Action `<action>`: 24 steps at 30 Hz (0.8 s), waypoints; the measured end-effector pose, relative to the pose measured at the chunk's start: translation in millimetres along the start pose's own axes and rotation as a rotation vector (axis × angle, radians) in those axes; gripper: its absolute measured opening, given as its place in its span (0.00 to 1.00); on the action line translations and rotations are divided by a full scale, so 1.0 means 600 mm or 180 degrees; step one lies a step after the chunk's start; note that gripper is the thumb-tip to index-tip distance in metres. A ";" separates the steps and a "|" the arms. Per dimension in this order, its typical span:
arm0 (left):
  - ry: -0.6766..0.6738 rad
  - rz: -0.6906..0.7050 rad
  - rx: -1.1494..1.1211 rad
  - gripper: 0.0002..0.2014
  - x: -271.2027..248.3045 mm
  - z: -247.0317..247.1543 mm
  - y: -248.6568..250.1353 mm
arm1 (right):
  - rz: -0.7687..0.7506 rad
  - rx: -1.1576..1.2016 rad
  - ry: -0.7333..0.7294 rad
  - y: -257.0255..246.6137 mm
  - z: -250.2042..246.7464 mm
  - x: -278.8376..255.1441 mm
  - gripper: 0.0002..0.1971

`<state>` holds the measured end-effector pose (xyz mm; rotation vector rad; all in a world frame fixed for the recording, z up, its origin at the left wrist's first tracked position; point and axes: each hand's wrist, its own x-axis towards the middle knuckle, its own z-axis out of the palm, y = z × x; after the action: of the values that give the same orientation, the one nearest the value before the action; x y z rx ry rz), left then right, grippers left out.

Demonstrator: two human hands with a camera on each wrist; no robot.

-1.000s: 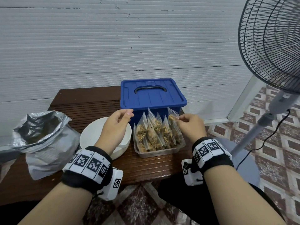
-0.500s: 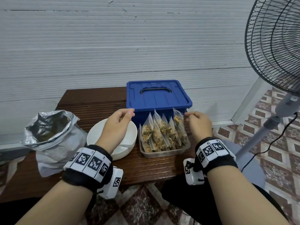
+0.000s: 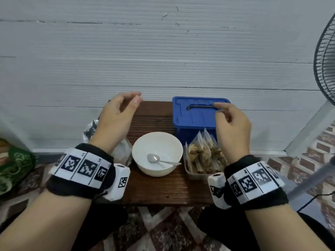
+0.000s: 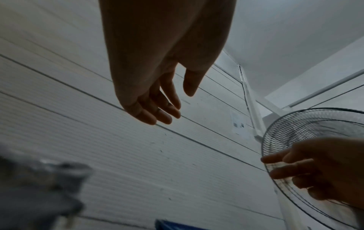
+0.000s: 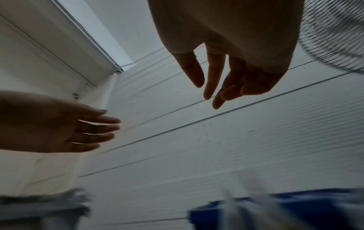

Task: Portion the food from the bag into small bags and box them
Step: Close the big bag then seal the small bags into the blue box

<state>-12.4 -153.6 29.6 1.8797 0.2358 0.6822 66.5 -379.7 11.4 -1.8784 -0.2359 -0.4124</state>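
Observation:
Several small clear bags of brown food stand upright in a clear plastic tray on the wooden table. Behind the tray sits a blue box with its lid closed. My left hand is raised above the table's left side, fingers relaxed and empty. My right hand hovers over the blue box and the tray, fingers loosely extended and holding nothing. The silver foil food bag shows partly behind my left hand.
A white bowl with a metal spoon in it stands at the table's middle. A standing fan is at the right edge. A ribbed white wall runs behind the table. Patterned floor tiles lie below.
Both hands have lifted off the tray area and risen higher, empty. The head view has swung left, so the bowl with the spoon is now central.

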 end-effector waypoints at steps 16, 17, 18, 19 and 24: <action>0.0334 -0.2152 -0.0256 0.10 0.023 -0.165 -0.154 | 0.1425 0.0553 -0.2319 -0.064 0.320 -0.052 0.18; 0.0307 -0.2239 -0.0447 0.09 0.023 -0.166 -0.155 | 0.1513 0.0609 -0.2338 -0.063 0.327 -0.051 0.18; 0.0231 -0.2318 -0.0581 0.10 0.024 -0.167 -0.154 | 0.1626 0.0698 -0.2319 -0.061 0.332 -0.050 0.17; 0.0125 -0.2396 -0.0660 0.14 0.026 -0.170 -0.156 | 0.1779 0.0819 -0.2284 -0.063 0.332 -0.050 0.17; -0.0114 -0.2595 -0.1135 0.21 0.030 -0.179 -0.149 | 0.2592 0.1629 -0.2334 -0.074 0.318 -0.040 0.20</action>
<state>-44.1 -24.1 -16.5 1.2884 0.7517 0.1124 60.6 -184.5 -16.1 -1.3861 -0.0314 0.8316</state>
